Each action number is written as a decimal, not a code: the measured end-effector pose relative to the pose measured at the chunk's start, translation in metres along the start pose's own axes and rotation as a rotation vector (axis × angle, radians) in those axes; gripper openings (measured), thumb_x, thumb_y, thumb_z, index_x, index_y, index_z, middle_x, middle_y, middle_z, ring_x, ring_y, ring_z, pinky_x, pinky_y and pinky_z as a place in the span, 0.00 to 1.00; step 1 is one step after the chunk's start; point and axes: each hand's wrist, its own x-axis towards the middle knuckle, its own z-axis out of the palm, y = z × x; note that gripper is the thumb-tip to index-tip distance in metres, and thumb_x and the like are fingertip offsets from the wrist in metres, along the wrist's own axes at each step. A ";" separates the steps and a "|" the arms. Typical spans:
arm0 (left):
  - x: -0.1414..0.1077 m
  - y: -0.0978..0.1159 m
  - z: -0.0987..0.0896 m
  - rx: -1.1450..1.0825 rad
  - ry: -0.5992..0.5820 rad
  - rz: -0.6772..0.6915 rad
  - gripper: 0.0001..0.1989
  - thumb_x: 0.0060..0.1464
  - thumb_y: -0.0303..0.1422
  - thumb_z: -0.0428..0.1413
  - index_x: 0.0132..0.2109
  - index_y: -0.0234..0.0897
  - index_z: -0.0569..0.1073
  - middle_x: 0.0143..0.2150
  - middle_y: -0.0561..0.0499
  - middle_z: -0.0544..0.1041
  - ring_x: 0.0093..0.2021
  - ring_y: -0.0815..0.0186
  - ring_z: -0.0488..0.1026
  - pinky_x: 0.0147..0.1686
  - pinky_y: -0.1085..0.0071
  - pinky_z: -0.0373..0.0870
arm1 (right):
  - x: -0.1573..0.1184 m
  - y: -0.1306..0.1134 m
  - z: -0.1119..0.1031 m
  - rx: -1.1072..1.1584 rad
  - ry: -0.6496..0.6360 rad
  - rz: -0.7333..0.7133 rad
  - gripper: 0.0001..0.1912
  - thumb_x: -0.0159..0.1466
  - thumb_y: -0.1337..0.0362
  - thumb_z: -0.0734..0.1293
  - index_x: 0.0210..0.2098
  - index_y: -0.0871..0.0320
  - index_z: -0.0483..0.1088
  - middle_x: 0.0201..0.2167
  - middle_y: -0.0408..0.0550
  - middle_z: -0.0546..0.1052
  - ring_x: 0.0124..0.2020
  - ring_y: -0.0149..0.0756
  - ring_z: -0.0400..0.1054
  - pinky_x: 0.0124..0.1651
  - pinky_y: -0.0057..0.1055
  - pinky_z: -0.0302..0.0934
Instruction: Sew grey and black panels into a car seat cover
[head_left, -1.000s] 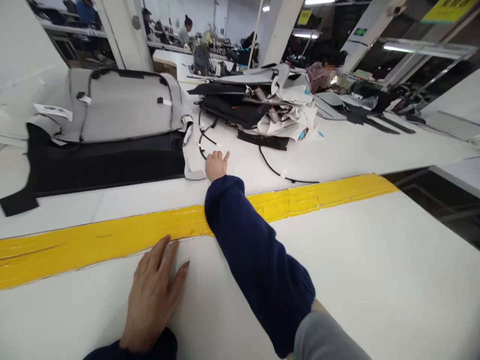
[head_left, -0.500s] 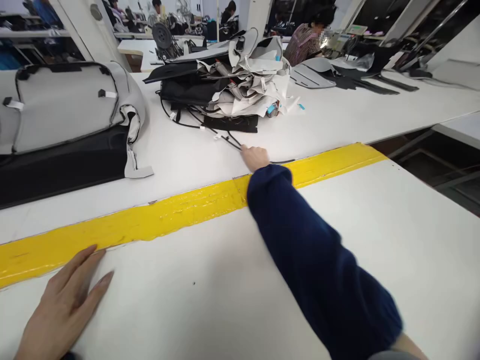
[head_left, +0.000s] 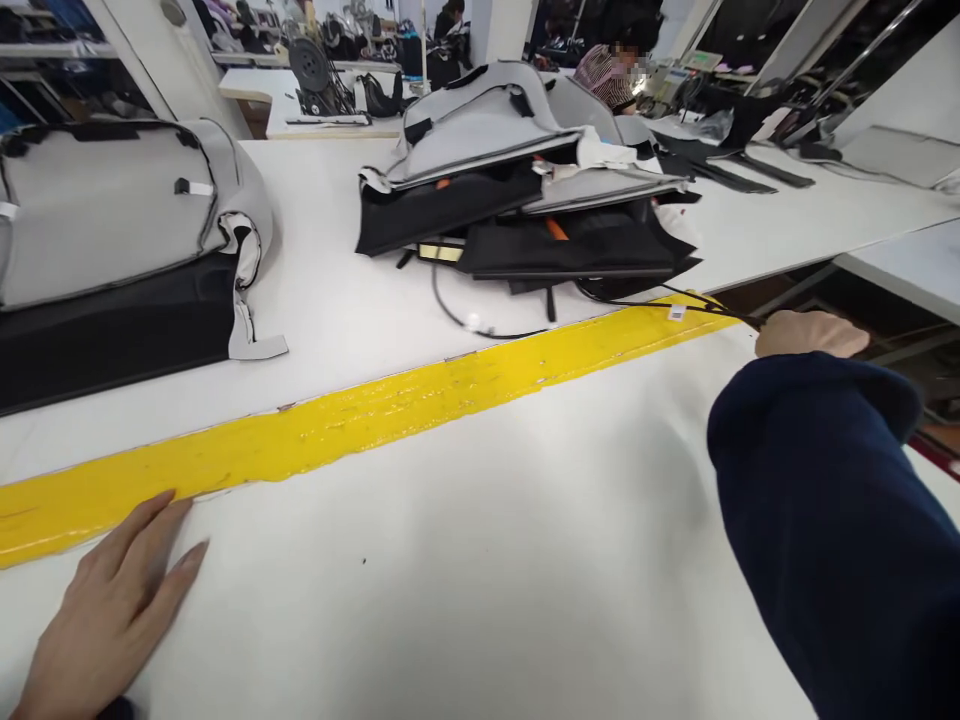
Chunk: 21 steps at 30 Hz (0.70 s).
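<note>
My right hand [head_left: 814, 333] is closed around thin black cords [head_left: 720, 307] at the right end of the yellow tape. The cords run back under a pile of grey and black sewn covers [head_left: 525, 190] on the white table. A small white label [head_left: 676, 313] hangs on them. My left hand [head_left: 112, 600] lies flat at the lower left, fingers apart, its fingertips at the edge of the yellow tape [head_left: 390, 400]. It holds nothing.
Another grey and black cover [head_left: 112, 220] lies at the left. Beyond the table's right edge is a dark gap with metal bars. Behind the pile, a person in a striped top [head_left: 604, 78] sits near a machine. Dark flat pieces [head_left: 720, 165] lie at the back right.
My right hand has moved far to the right with the cords. The pile has shifted right and turned, with its grey panels and black flaps now showing. My left hand has barely moved.
</note>
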 end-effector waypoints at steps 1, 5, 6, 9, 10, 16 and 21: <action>0.000 0.002 0.000 0.010 -0.001 0.006 0.31 0.56 0.52 0.44 0.65 0.78 0.43 0.70 0.75 0.49 0.68 0.48 0.57 0.69 0.46 0.51 | -0.002 -0.003 -0.006 0.005 0.008 0.027 0.56 0.66 0.42 0.29 0.39 0.68 0.80 0.44 0.86 0.71 0.52 0.67 0.68 0.39 0.68 0.51; 0.002 0.006 -0.001 0.055 -0.001 0.008 0.32 0.57 0.54 0.40 0.67 0.69 0.44 0.70 0.60 0.56 0.67 0.48 0.58 0.66 0.45 0.54 | -0.045 -0.074 -0.045 0.053 0.009 -0.196 0.41 0.72 0.45 0.40 0.59 0.68 0.68 0.61 0.76 0.62 0.65 0.56 0.54 0.54 0.57 0.51; 0.002 0.007 -0.001 0.068 -0.002 0.006 0.32 0.57 0.55 0.39 0.68 0.67 0.45 0.69 0.56 0.58 0.67 0.48 0.58 0.66 0.45 0.55 | -0.066 -0.102 -0.055 0.089 -0.001 -0.354 0.34 0.73 0.50 0.44 0.62 0.65 0.64 0.65 0.71 0.57 0.67 0.52 0.51 0.59 0.54 0.49; 0.003 0.008 -0.001 0.096 -0.014 0.012 0.32 0.58 0.54 0.37 0.67 0.54 0.52 0.67 0.47 0.61 0.68 0.50 0.57 0.66 0.48 0.55 | -0.143 -0.187 -0.077 0.205 -0.070 -0.797 0.22 0.73 0.55 0.54 0.63 0.51 0.64 0.71 0.52 0.51 0.70 0.48 0.43 0.67 0.55 0.38; 0.003 0.008 -0.001 0.102 -0.017 0.012 0.32 0.59 0.54 0.37 0.66 0.51 0.55 0.67 0.45 0.61 0.68 0.50 0.57 0.67 0.49 0.55 | -0.172 -0.211 -0.084 0.268 -0.118 -0.894 0.22 0.73 0.55 0.55 0.62 0.50 0.64 0.71 0.51 0.50 0.70 0.49 0.42 0.68 0.57 0.36; 0.006 0.009 0.001 0.100 0.002 0.019 0.30 0.59 0.50 0.39 0.62 0.40 0.64 0.66 0.40 0.63 0.66 0.48 0.59 0.65 0.48 0.58 | -0.319 -0.256 -0.131 0.440 -0.315 -0.703 0.27 0.73 0.52 0.52 0.65 0.59 0.59 0.69 0.61 0.53 0.69 0.58 0.46 0.65 0.61 0.45; 0.011 0.007 0.004 0.122 0.010 0.057 0.31 0.60 0.47 0.39 0.61 0.32 0.67 0.66 0.37 0.62 0.65 0.47 0.59 0.64 0.50 0.58 | -0.408 -0.225 -0.181 0.477 -0.323 -0.900 0.30 0.73 0.51 0.45 0.66 0.59 0.58 0.70 0.59 0.51 0.70 0.56 0.45 0.67 0.59 0.48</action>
